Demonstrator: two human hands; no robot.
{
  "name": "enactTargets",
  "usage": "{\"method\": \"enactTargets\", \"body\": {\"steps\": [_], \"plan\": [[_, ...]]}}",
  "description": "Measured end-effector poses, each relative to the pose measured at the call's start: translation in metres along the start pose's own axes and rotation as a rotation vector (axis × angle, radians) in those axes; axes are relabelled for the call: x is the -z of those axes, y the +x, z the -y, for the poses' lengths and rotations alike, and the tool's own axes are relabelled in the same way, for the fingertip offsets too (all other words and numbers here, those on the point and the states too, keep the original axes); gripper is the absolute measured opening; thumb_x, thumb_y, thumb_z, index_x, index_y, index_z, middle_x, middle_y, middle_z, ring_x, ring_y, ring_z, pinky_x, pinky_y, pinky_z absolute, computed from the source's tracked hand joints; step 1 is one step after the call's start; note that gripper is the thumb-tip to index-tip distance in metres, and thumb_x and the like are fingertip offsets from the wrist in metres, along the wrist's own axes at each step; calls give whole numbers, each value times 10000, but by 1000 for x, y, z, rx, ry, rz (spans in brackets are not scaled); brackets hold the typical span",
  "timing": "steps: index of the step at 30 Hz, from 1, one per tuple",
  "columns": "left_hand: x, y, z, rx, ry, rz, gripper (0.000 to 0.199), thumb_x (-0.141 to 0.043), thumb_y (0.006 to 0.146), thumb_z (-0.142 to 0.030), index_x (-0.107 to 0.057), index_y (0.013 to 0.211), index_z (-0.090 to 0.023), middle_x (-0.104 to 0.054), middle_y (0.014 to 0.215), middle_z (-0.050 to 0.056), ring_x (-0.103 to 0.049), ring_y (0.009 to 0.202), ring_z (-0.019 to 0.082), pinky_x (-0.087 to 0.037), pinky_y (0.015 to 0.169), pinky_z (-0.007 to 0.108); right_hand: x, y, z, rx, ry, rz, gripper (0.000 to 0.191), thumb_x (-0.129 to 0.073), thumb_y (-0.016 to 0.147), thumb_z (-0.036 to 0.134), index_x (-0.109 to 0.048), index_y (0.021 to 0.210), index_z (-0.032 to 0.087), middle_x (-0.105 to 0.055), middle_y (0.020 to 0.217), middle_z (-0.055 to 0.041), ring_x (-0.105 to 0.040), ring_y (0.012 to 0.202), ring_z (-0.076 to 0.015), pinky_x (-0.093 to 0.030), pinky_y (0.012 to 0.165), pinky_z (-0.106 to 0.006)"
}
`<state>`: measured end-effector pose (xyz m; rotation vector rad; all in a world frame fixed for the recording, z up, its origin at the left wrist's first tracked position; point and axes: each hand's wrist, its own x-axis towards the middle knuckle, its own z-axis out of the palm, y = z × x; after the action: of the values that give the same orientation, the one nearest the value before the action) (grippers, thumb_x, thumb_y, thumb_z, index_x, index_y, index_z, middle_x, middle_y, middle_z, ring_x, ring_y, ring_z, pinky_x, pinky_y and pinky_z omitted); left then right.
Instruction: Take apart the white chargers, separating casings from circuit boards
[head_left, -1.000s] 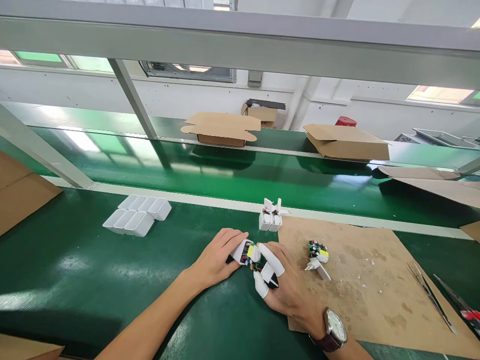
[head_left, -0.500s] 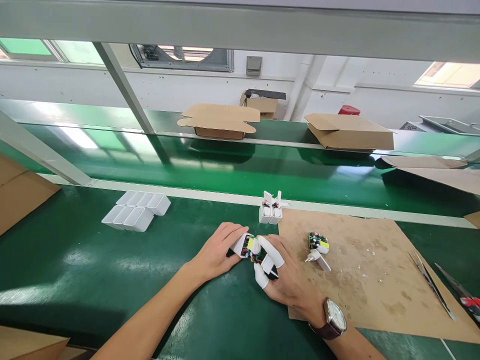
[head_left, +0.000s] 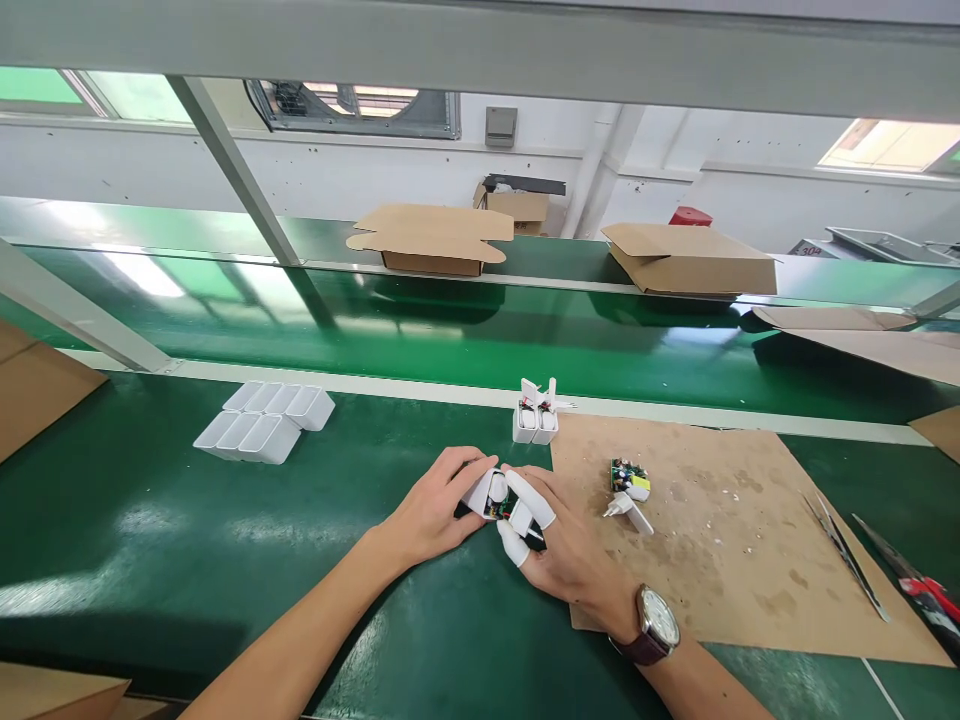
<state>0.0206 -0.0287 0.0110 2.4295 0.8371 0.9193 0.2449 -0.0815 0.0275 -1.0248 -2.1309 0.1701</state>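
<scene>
Near the middle of the green table, my left hand (head_left: 435, 505) grips a white plastic case (head_left: 478, 493) between thumb and fingers. My right hand (head_left: 562, 540), with white covers on thumb and index finger, pinches a small circuit board (head_left: 507, 503) with a white part on it. The board's left part sits inside the case opening. Beyond the hands stand two white cases (head_left: 535, 424) with parts sticking up. Right of my right hand, another circuit board (head_left: 628, 478) lies on brown cardboard beside a white plug piece (head_left: 628, 510).
Several white cases (head_left: 262, 438) stand at the left. Tweezers (head_left: 847, 555) lie on the cardboard sheet (head_left: 712, 540), with red-handled scissors (head_left: 911, 580) at the far right. Cardboard boxes (head_left: 690, 265) rest on the back ledge.
My right hand has moved slightly left toward the case. The circuit board has gone deeper into the case, and less of it shows. The camera view has shifted slightly.
</scene>
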Motion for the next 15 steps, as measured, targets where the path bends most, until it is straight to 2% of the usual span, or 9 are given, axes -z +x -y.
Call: {"method": "enactTargets", "body": {"steps": [3,6,9,11,15], "plan": [[-2,-1,-2,63,-92,72,634,-640,948,-228,-374,1522,-263,-518,1333,142,-610,1185,261,-579,990,424,4,0,-1,-14,110,35,640,-588,995,244,-332,1581,244,-611,1399,-130,-560,1344,-295,-550,1094,-508],[-2,-2,-1,127,-191,159,642,-625,931,-203,-378,1520,-265,-550,1403,135,-592,1266,272,-535,1078,455,7,0,-4,-43,256,62,494,-488,1051,280,-417,1539,250,-587,1455,-123,-552,1366,-274,-535,1113,-497],[-1,-2,1,188,-246,123,575,-615,943,-249,-434,1489,-260,-594,1440,122,-573,1321,291,-471,1145,510,3,0,-8,-100,234,29,441,-449,1056,195,-504,1483,288,-598,1461,-99,-572,1354,-250,-518,1136,-490],[1,-1,1,255,-317,85,551,-628,950,-314,-465,1473,-257,-631,1414,109,-600,1294,282,-479,1135,500,-2,-1,-12,-95,196,23,447,-479,1041,163,-526,1463,302,-618,1437,-93,-601,1323,-244,-529,1126,-481],[10,0,0,347,-517,63,609,-592,971,-354,-390,1539,-275,-678,1374,77,-656,1222,241,-527,1075,447,-6,2,-16,-10,144,123,480,-557,1019,204,-498,1485,296,-651,1364,-110,-662,1229,-255,-587,1054,-449]]}}
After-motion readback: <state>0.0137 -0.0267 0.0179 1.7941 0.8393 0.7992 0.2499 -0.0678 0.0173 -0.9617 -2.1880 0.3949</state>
